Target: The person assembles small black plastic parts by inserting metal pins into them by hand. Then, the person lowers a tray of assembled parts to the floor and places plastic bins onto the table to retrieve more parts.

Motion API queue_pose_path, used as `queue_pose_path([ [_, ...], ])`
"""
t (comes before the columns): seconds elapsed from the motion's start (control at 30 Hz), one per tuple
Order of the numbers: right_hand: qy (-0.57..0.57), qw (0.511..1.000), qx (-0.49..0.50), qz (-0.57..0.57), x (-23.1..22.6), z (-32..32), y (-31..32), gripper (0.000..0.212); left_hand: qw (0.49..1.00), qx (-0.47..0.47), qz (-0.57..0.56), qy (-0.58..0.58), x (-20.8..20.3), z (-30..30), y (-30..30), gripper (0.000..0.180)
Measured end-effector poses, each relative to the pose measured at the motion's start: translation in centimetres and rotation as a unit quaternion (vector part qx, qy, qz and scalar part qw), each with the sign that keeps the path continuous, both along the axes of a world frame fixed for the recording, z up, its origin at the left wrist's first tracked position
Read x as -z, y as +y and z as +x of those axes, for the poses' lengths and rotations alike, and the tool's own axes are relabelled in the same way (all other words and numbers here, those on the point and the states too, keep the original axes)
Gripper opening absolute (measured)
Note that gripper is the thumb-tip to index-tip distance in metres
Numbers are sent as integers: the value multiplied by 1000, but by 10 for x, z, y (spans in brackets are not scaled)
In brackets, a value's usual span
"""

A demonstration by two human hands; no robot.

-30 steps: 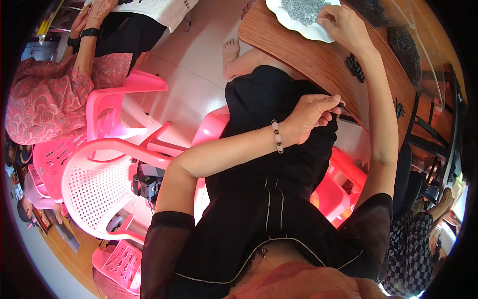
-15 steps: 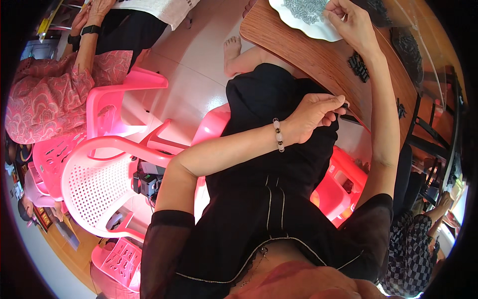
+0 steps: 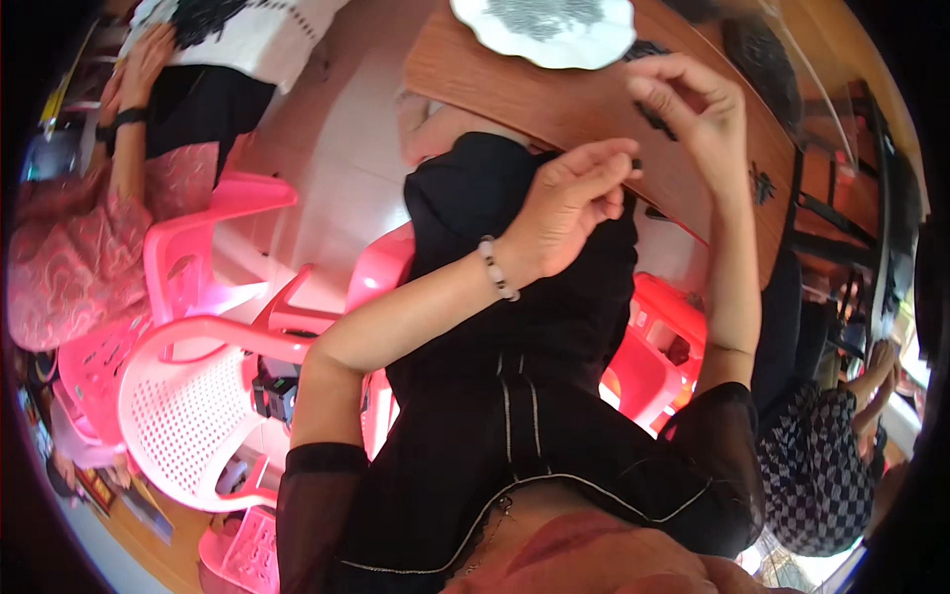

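My left hand [image 3: 569, 213], with a beaded bracelet at the wrist, pinches a small black piece [image 3: 636, 167] between thumb and fingertips, just off the table's near edge. Over the wooden tabletop [image 3: 475, 74], my right hand [image 3: 703, 119] is bent with thumb and index finger close together; whatever they hold is too small to make out. Beyond it lies a white scalloped plate [image 3: 584, 51] bearing a heap of small grey metal pieces [image 3: 544, 12]. Small black pieces [image 3: 653, 117] lie on the table, partly behind my right hand.
More black pieces [image 3: 761, 184] lie near the table's right end, and a dark heap in clear plastic [image 3: 757, 59] sits at the back right. Pink plastic chairs [image 3: 188, 406] stand at left. A person in patterned pink [image 3: 84, 257] sits far left; another in checks [image 3: 816, 470] is at right.
My right hand has drawn back from the plate toward my left hand, which still pinches the black piece. The whole view has shifted, moving plate and table leftward.
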State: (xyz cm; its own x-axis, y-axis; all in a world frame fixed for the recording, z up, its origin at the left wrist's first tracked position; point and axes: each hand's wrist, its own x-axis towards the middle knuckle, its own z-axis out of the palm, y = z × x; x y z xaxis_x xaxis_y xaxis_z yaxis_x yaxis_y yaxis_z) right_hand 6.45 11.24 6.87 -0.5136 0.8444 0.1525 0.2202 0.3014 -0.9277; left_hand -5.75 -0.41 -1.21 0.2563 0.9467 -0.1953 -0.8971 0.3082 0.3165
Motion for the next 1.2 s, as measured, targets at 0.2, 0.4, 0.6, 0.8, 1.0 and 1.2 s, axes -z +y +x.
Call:
queue_pose_path([
  [0.2,44,999,6,17,13,42,-31,15,1000,-23,-1,10,0,13,11,27],
  [0.4,34,997,42,59,13,64,-46,12,1000,-12,-3,16,-2,27,15,26],
  [0.6,52,992,19,110,18,72,-44,15,998,-9,12,62,-7,37,18,29],
  [0.8,40,987,18,156,17,74,-41,16,989,-27,53,133,-9,43,18,32],
  [1.0,26,983,30,179,18,75,-41,15,980,-29,64,186,-12,39,21,28],
  [1.2,1,969,29,244,16,69,-43,16,995,-9,-42,90,-8,33,23,29],
])
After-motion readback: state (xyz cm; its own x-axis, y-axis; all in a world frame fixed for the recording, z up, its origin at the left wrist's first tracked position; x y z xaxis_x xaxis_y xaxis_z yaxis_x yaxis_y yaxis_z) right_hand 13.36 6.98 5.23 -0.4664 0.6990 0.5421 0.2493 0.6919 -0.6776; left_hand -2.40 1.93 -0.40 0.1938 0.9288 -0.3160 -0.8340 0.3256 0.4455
